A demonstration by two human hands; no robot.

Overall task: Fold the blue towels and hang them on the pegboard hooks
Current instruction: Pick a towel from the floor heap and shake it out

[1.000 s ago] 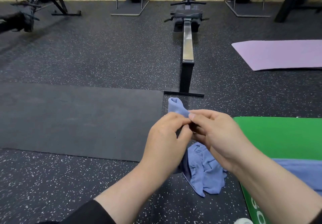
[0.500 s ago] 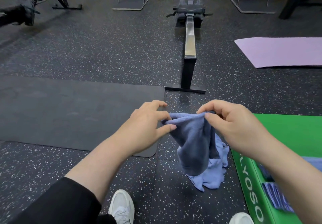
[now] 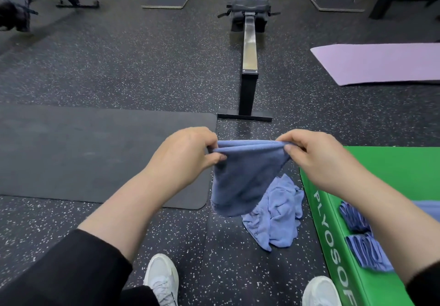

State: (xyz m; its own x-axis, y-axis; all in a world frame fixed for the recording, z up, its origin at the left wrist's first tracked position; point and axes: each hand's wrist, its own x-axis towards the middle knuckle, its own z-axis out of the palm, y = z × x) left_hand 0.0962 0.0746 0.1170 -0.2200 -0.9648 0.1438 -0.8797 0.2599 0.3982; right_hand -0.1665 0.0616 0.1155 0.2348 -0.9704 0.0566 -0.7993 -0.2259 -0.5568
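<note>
Towel [image 3: 240, 177] lower edge bunched; pegboard unseen.

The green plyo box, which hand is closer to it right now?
Right. The right hand is right beside the green plyo box's near edge, pinching the blue towel; the left hand grips the towel's far corner.

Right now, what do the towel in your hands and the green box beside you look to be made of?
Towel, pinched between left hand and right hand: soft terry or microfibre by the look; matte, nubby surface, hanging limp.
Green box: probably smooth vinyl over foam; slight sheen, white lettering printed on its side. The filling cannot be seen.
</note>
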